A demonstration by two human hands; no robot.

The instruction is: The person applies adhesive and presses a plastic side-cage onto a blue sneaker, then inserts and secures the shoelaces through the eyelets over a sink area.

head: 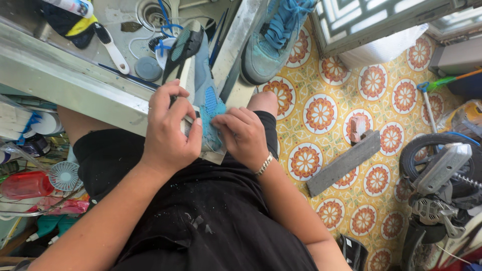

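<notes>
A blue and grey sneaker [198, 75] lies tilted on its side over my lap, its toe end pointing away toward a metal sink edge [70, 80]. My left hand [168, 128] grips the sneaker's heel end from the left. My right hand [243, 134] pinches the turquoise mesh patch at the heel from the right, fingers curled on it. The heel itself is mostly hidden behind both hands. A second sneaker [273, 40] of the same colours with blue laces rests on the ledge to the right.
The sink basin holds a white-handled brush [111, 47], a round grey lid [148, 68] and blue laces. A grey stone bar [344, 163] lies on the patterned tile floor. A wheeled machine [437, 175] stands at right. Bottles and a small fan [64, 175] crowd the left.
</notes>
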